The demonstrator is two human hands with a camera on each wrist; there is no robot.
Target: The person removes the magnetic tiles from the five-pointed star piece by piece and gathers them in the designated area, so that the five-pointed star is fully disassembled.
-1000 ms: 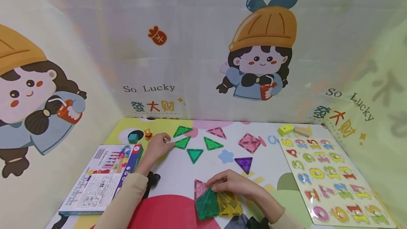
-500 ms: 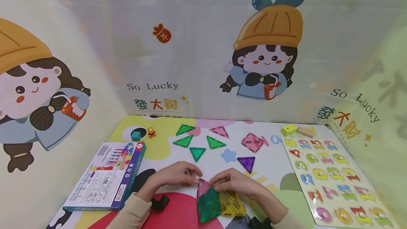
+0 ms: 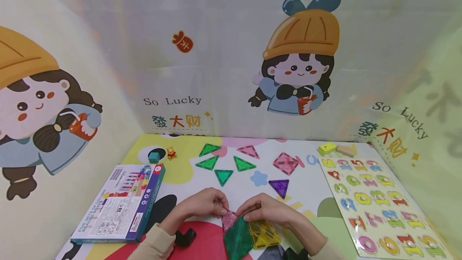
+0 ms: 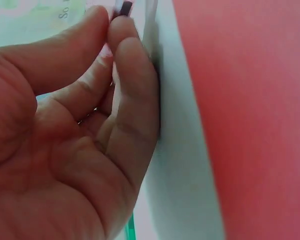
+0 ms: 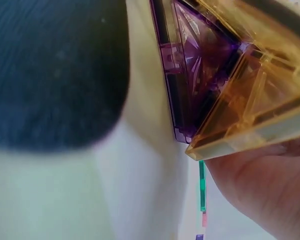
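Joined translucent magnetic tiles stand near the front of the table, with a pink tile [image 3: 228,220], a green tile [image 3: 238,239] and a yellow tile [image 3: 264,234] showing. My left hand [image 3: 203,204] pinches the upper corner of the pink tile between thumb and fingertips; in the left wrist view a dark magnet [image 4: 125,9] shows there. From above, my right hand [image 3: 267,211] grips the joined tiles, its thumb at the green tile's top corner. The right wrist view shows a purple tile [image 5: 200,70] beside the yellow one, with my thumb [image 5: 262,185] below.
Behind lie several green triangle tiles [image 3: 223,176], a purple triangle [image 3: 279,187], a pink triangle [image 3: 248,151] and a pink square [image 3: 285,163]. A boxed toy [image 3: 119,204] is at left, a number puzzle board [image 3: 379,204] at right. Small blocks [image 3: 326,148] and a bear figure [image 3: 171,153] stand farther back.
My left hand has come back from the green triangles to the pink tile and now pinches its corner. My right hand keeps its grip; the joined tiles have turned slightly.
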